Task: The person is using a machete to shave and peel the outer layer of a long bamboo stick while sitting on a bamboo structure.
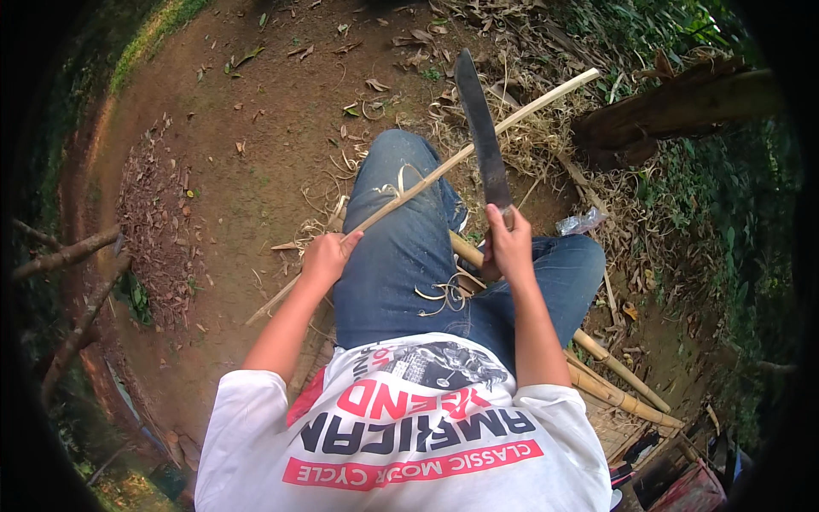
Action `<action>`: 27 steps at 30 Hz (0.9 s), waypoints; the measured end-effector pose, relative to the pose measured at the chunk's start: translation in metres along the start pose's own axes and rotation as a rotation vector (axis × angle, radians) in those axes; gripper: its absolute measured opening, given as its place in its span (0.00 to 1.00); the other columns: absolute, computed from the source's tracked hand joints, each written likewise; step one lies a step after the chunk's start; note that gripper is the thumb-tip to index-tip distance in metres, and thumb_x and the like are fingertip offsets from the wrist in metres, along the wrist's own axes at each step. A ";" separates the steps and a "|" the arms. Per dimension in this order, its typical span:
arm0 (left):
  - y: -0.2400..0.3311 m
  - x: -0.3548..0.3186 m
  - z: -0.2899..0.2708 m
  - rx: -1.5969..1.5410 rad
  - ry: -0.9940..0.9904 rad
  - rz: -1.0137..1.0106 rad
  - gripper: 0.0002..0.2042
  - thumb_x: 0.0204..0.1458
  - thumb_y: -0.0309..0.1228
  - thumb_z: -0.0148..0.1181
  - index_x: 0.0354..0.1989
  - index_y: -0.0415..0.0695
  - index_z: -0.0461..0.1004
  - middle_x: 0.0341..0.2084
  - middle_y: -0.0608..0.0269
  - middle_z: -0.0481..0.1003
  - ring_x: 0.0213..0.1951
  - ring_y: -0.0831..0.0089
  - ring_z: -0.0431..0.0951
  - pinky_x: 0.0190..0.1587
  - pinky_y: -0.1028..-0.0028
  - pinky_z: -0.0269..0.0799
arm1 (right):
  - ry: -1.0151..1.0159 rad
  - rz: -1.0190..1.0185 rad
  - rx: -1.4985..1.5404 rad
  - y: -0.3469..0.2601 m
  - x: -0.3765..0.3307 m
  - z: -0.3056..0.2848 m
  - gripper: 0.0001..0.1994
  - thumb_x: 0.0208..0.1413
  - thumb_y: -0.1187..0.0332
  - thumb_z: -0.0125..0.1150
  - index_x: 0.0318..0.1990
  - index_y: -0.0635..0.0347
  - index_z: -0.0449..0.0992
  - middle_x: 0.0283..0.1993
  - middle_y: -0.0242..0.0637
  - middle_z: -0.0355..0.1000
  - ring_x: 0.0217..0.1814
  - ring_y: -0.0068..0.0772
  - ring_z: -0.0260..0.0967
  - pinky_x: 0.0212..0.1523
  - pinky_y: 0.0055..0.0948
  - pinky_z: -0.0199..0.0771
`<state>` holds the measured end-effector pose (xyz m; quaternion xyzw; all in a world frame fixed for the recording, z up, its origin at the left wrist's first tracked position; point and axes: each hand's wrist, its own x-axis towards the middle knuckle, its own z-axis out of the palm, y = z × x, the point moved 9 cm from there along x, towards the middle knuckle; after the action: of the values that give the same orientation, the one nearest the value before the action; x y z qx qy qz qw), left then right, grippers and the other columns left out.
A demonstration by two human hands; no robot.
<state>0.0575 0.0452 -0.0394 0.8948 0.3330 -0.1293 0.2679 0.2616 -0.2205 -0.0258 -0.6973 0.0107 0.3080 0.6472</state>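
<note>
My left hand [328, 258] is closed round a long pale bamboo strip [413, 193], which slants over my raised knee from the lower left to the upper right. In my right hand [510, 246] is the handle of a machete [484, 128]. Its dark, broad blade points away from me and lies across the strip's far part in this view; whether the two touch I cannot tell. A thin curled shaving [401, 181] rests by the strip on my knee. More curled shavings [447, 296] lie on my jeans near the lap.
Bamboo poles [621, 391] lie at my right side. A thick cut trunk [682, 111] juts in at the upper right, near heaps of shavings and dry leaves. A clear plastic wrapper [581, 222] sits beyond my right knee. Branches [68, 253] stand at the far left.
</note>
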 end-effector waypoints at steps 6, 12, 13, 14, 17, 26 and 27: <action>-0.003 -0.001 0.000 -0.003 -0.034 -0.010 0.39 0.55 0.65 0.41 0.18 0.35 0.75 0.17 0.39 0.72 0.26 0.42 0.76 0.31 0.54 0.71 | -0.221 -0.099 -0.476 0.011 -0.028 0.032 0.18 0.56 0.57 0.65 0.29 0.65 0.71 0.18 0.28 0.65 0.21 0.18 0.57 0.21 0.27 0.59; 0.000 -0.003 0.001 -0.033 0.046 -0.007 0.38 0.56 0.64 0.41 0.19 0.34 0.72 0.16 0.39 0.70 0.26 0.40 0.74 0.29 0.54 0.67 | -0.056 0.074 -0.149 0.003 -0.019 0.020 0.17 0.55 0.58 0.65 0.27 0.64 0.70 0.16 0.30 0.65 0.15 0.19 0.60 0.16 0.26 0.57; 0.002 -0.002 0.001 -0.024 0.038 -0.011 0.38 0.57 0.64 0.41 0.19 0.34 0.72 0.16 0.39 0.70 0.26 0.40 0.74 0.29 0.54 0.67 | -0.064 0.073 -0.187 0.011 -0.020 0.025 0.18 0.55 0.58 0.66 0.28 0.65 0.70 0.16 0.32 0.66 0.16 0.20 0.62 0.17 0.28 0.60; 0.002 -0.002 0.001 -0.016 0.031 -0.015 0.38 0.57 0.64 0.41 0.19 0.34 0.72 0.16 0.39 0.70 0.26 0.40 0.74 0.29 0.54 0.67 | -0.073 0.072 -0.225 0.021 -0.021 0.030 0.19 0.54 0.57 0.66 0.28 0.66 0.70 0.17 0.34 0.67 0.17 0.22 0.64 0.18 0.29 0.62; -0.001 -0.003 0.000 -0.022 0.053 -0.005 0.38 0.57 0.63 0.41 0.19 0.34 0.72 0.16 0.38 0.70 0.26 0.40 0.74 0.29 0.54 0.67 | -0.222 -0.192 -0.593 0.010 -0.034 0.055 0.22 0.50 0.55 0.69 0.34 0.70 0.73 0.24 0.47 0.72 0.26 0.31 0.69 0.32 0.35 0.70; -0.002 0.000 0.003 -0.038 0.023 -0.016 0.40 0.55 0.66 0.40 0.18 0.35 0.74 0.15 0.39 0.71 0.25 0.42 0.76 0.30 0.54 0.70 | -0.131 0.119 -0.190 0.024 -0.027 0.044 0.18 0.54 0.58 0.66 0.28 0.66 0.70 0.17 0.31 0.65 0.19 0.19 0.59 0.20 0.28 0.61; -0.003 0.000 0.003 -0.034 0.016 -0.016 0.40 0.55 0.66 0.40 0.18 0.35 0.74 0.15 0.39 0.71 0.25 0.42 0.76 0.30 0.54 0.70 | -0.151 -0.061 -0.286 0.013 -0.028 0.052 0.20 0.54 0.57 0.66 0.30 0.69 0.70 0.18 0.34 0.66 0.21 0.23 0.62 0.24 0.31 0.64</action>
<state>0.0547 0.0456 -0.0428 0.8884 0.3446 -0.1184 0.2791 0.2122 -0.1859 -0.0241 -0.7572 -0.1031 0.3381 0.5493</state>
